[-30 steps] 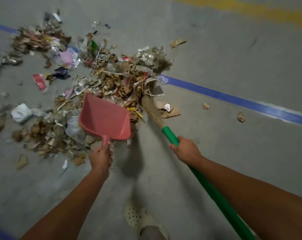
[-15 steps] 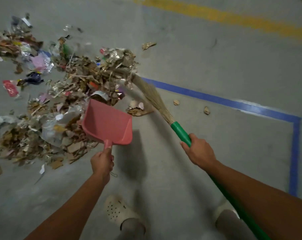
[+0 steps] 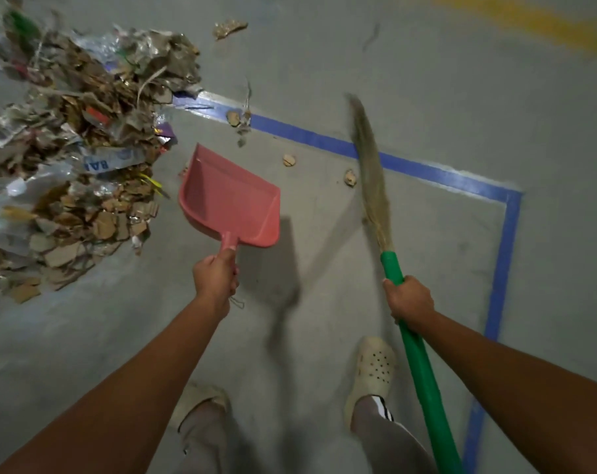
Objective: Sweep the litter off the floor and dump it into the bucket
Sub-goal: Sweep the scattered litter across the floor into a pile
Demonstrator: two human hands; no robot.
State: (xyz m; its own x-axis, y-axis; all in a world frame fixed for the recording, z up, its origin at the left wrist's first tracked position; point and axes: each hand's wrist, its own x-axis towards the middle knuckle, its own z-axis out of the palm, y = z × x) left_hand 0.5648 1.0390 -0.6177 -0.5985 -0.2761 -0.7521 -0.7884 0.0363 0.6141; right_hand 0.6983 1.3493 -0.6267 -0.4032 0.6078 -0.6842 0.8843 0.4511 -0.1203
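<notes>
**Pan held empty, broom swung wide of the heap**

Left of the left hand's grip, the litter pile point(image 3: 75, 155) spreads across the grey concrete floor point(image 3: 410, 97): torn brown cardboard, crumpled clear plastic film, foil scraps and a printed wrapper, all loose and light. Just ahead of that grip sits the pink dustpan point(image 3: 230, 203), a smooth moulded plastic scoop with raised side walls and a flat lip; it looks empty, and its mouth points up and away, beside the pile's edge rather than under it. The left hand point(image 3: 216, 279) is wrapped tight around the short handle, probably keeping the pan ready to be set against the heap.

Beyond the pan, a few stray cardboard bits point(image 3: 289, 160) lie along the blue tape line point(image 3: 427, 172). Further right, the right hand point(image 3: 410, 301) is clenched on the broom point(image 3: 375, 186) where the glossy green shaft meets the bundled straw bristles. The bristle tip is motion-blurred, so I cannot tell whether it touches the floor; its reach past the strays suggests they are to be drawn back towards the pan.

No bucket is in view.
</notes>
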